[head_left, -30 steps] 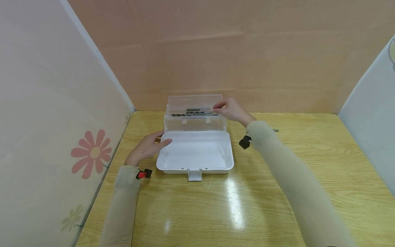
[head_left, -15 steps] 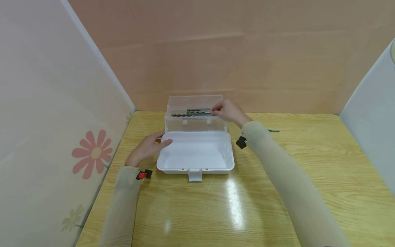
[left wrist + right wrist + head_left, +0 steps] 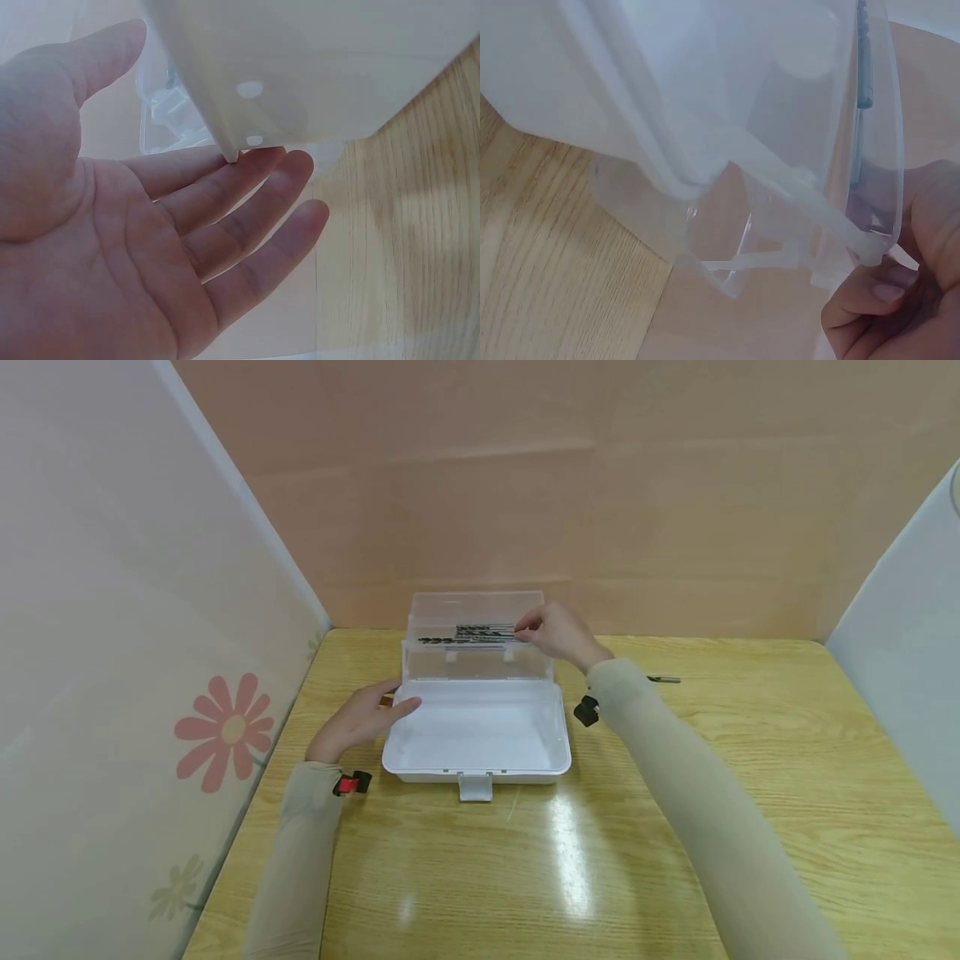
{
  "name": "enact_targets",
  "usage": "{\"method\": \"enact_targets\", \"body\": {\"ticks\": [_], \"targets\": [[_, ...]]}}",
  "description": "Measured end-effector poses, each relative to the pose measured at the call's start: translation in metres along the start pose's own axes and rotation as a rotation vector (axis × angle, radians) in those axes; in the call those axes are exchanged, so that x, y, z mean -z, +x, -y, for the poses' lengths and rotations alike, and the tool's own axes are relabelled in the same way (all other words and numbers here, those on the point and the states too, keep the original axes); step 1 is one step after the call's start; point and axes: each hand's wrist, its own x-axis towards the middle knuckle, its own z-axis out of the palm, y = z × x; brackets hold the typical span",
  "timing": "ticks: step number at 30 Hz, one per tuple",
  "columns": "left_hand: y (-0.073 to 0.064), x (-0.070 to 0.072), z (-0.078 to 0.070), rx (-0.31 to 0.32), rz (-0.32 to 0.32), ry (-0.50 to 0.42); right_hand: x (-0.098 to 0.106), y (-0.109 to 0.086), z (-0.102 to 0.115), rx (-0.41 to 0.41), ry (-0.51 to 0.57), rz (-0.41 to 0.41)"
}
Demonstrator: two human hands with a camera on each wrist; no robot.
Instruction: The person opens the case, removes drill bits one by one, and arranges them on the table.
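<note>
A white box (image 3: 477,727) stands with its clear lid raised behind it. Several twist drill bits (image 3: 476,632) lie across a clear tray in the raised part. My right hand (image 3: 558,631) reaches to the tray's right end, where thumb and index finger pinch a drill bit's shank; clear plastic partly veils the fingertips in the right wrist view. My left hand (image 3: 362,720) steadies the box's left side. Its thumb lies over the rim, while the straight fingers (image 3: 281,178) touch the wall from outside.
One drill bit (image 3: 665,679) lies on the wooden table (image 3: 637,860) behind the right sleeve. A latch (image 3: 475,787) hangs open at the box's front. Walls stand at the left, the back and the right.
My right hand has come slightly left and down onto the bits' shank ends. More of the loose drill bit shows beyond the sleeve. My left hand stays in place.
</note>
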Motion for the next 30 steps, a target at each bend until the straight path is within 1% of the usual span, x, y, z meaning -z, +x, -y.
{"method": "enact_targets", "body": {"ticks": [6,15,19,26,30], "targets": [[0.001,-0.001,0.001,-0.001,0.003,-0.016,0.002,-0.002,-0.001,0.031,-0.008,-0.011],[0.003,-0.001,0.0,0.025,0.01,-0.031,0.005,-0.006,-0.005,0.02,0.06,-0.002],[0.002,-0.001,0.001,0.024,0.02,-0.033,0.007,-0.007,-0.007,0.014,0.067,-0.012],[0.002,0.0,0.001,0.024,0.022,-0.042,0.011,-0.009,-0.009,-0.01,0.158,-0.04],[0.002,0.0,0.001,0.019,0.021,-0.04,0.012,-0.01,-0.011,-0.013,0.184,-0.056]]}}
